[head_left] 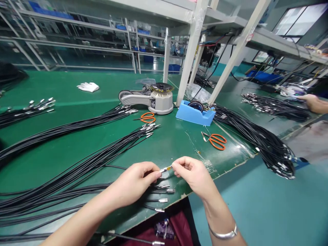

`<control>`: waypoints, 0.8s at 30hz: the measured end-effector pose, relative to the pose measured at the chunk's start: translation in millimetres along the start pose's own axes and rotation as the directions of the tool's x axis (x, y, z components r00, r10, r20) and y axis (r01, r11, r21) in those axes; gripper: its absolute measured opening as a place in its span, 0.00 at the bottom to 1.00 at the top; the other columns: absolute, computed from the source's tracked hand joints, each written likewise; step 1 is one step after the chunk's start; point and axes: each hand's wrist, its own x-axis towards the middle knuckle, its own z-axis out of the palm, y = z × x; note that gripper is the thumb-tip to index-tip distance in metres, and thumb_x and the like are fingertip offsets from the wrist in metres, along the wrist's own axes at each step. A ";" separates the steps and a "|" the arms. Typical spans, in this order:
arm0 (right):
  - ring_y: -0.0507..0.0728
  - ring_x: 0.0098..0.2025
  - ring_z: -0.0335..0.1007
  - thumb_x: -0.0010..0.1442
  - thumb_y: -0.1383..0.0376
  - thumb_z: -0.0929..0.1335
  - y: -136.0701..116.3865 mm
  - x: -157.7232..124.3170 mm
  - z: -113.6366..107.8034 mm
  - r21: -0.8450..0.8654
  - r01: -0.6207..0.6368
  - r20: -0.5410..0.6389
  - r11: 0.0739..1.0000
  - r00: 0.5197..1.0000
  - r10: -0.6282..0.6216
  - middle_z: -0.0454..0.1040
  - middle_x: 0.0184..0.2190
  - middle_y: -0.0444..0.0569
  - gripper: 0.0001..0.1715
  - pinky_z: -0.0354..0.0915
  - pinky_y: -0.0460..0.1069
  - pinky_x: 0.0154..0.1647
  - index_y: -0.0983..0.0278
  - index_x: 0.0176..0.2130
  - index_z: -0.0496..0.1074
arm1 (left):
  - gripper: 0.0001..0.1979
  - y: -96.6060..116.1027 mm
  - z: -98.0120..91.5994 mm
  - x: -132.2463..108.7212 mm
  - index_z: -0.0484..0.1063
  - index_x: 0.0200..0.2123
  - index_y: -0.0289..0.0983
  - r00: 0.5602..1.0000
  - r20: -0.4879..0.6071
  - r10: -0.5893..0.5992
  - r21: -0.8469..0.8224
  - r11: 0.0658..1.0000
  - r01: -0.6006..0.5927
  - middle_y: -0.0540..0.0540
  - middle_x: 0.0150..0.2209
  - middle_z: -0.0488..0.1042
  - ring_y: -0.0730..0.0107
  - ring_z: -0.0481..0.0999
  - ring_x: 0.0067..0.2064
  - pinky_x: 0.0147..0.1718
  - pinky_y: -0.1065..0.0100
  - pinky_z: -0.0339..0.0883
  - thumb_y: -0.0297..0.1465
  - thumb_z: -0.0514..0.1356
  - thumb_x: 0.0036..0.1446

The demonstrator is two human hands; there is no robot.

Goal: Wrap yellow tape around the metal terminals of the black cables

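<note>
Nearest first: several loose cable ends (163, 200) lie below the left hand (139, 181), metal tips pointing right. Just above them, left thumb and fingers pinch a cable connector (163, 170); right hand (192, 172) has thumb and fingertips closed at a yellowish strip (169, 167) on its tip. So 1 piece in work, between the 2 hands, looks partway: strip at the connector, fingers on it. Strip's far end is hidden by the right fingers, so can't say how well it's fixed.

Past the left hand, a black cable bundle (123, 143) lies untouched; done or waiting, can't tell, tips too small. Judging by the loose ends alone, plenty looks left.

Ahead of the right hand: orange-handled scissors (217, 141), unheld, then a blue tape dispenser (196, 116). Ahead of the left hand: 1 more pair of orange scissors (148, 117), then a grey round machine (161, 102). Beyond, to the right hand's far right, another cable pile (274, 106), with a co-worker's hand (316, 103) by it.
</note>
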 end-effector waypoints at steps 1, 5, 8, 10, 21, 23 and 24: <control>0.51 0.26 0.68 0.51 0.57 0.71 0.4 -0.6 0.2 0.004 -0.006 -0.006 1.000 1.000 0.006 0.74 0.23 0.44 0.13 0.64 0.46 0.29 0.66 0.28 0.74 | 0.13 0.7 1.6 1.4 0.76 0.26 0.38 1.000 -0.004 -0.003 0.000 1.000 0.003 0.50 0.25 0.76 0.67 0.72 0.29 0.29 0.72 0.62 0.38 0.55 0.53; 0.51 0.25 0.67 0.51 0.57 0.71 2.7 -0.6 1.3 0.024 -0.032 -0.016 0.999 0.999 0.032 0.72 0.22 0.44 0.13 0.64 0.46 0.30 0.66 0.28 0.74 | 0.12 0.8 7.2 4.0 0.75 0.27 0.38 0.997 -0.061 0.042 0.035 0.999 -0.040 0.50 0.27 0.76 0.68 0.72 0.30 0.30 0.72 0.62 0.37 0.55 0.54; 0.51 0.25 0.66 0.51 0.57 0.71 4.0 0.1 1.8 0.031 -0.053 -0.027 0.998 0.998 0.054 0.72 0.21 0.44 0.14 0.64 0.47 0.30 0.67 0.28 0.74 | 0.11 0.9 10.9 4.3 0.74 0.27 0.39 0.995 -0.074 0.060 0.087 0.995 -0.053 0.50 0.28 0.76 0.68 0.72 0.31 0.31 0.71 0.62 0.36 0.54 0.55; 0.51 0.25 0.66 0.52 0.57 0.70 4.4 0.0 2.1 0.026 -0.058 -0.029 0.998 0.998 0.059 0.72 0.21 0.44 0.14 0.64 0.47 0.31 0.67 0.28 0.73 | 0.11 1.6 12.6 4.4 0.74 0.28 0.39 0.994 -0.072 0.081 0.130 0.989 -0.071 0.50 0.28 0.75 0.68 0.72 0.31 0.32 0.71 0.62 0.35 0.53 0.56; 0.51 0.26 0.67 0.51 0.57 0.71 9.4 -6.1 3.1 0.032 -0.065 -0.020 0.997 0.998 0.066 0.73 0.23 0.45 0.14 0.64 0.46 0.31 0.67 0.29 0.74 | 0.16 4.9 10.2 11.4 0.72 0.26 0.36 0.991 0.134 0.000 0.059 0.998 -0.008 0.52 0.23 0.70 0.72 0.66 0.27 0.26 0.73 0.58 0.39 0.51 0.57; 0.51 0.27 0.67 0.52 0.58 0.70 8.8 -6.6 2.9 0.018 -0.061 -0.024 0.998 0.998 0.061 0.73 0.23 0.45 0.14 0.64 0.46 0.31 0.67 0.28 0.74 | 0.16 5.3 10.3 11.7 0.70 0.25 0.36 0.989 0.150 -0.003 0.068 0.998 -0.007 0.53 0.23 0.69 0.72 0.66 0.27 0.27 0.73 0.58 0.38 0.51 0.57; 0.51 0.27 0.67 0.52 0.58 0.70 8.3 -6.8 3.0 0.011 -0.055 -0.024 0.998 0.998 0.055 0.73 0.23 0.45 0.13 0.64 0.46 0.31 0.67 0.28 0.73 | 0.16 5.4 10.8 12.0 0.70 0.24 0.36 0.990 0.143 -0.003 0.075 0.997 -0.007 0.53 0.23 0.69 0.72 0.66 0.27 0.28 0.73 0.58 0.38 0.51 0.57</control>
